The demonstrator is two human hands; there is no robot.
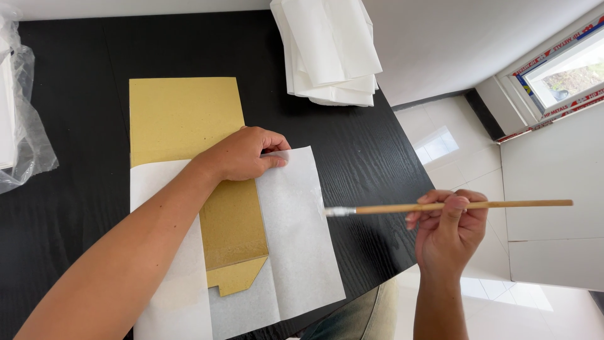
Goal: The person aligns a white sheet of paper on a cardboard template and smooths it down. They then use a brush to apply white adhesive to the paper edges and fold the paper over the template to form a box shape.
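Black wood-grain desk (371,157). The landmark is the flat gold cardboard piece (182,119), lying lengthwise away from the person, its notched tab end pointing toward them.

A sheet of thin white paper (296,233) is lying over the near half of the gold cardboard, spreading out to both sides of it. The right flap is lying flat on the desk beside the cardboard. The left flap is running under the person's forearm, so its state there is hidden. A strip of gold is showing between the two flaps, down to the tab.

The left hand (242,154) is resting on the gold cardboard at the paper's far edge, fingers curled, fingertips pressing the corner of the right flap down. This grip is closed on the paper's edge, pinning rather than lifting.

The right hand (450,226) is hovering to the right of the cardboard, past the desk edge, grip closed around a wooden-handled brush (440,206) held level, its pale bristles pointing at the right flap's outer edge and just reaching it.

Judging progress: the paper is placed and held, and the brush is arriving, but no wet patch or sheen is clearly showing on the paper. The wrapping looks early on, flaps unfolded, far half of the cardboard bare.

Beyond the cardboard's far end a stack of folded white sheets (330,50) is sitting at the desk's far edge. Well left of the cardboard, crumpled clear plastic wrap (25,138).
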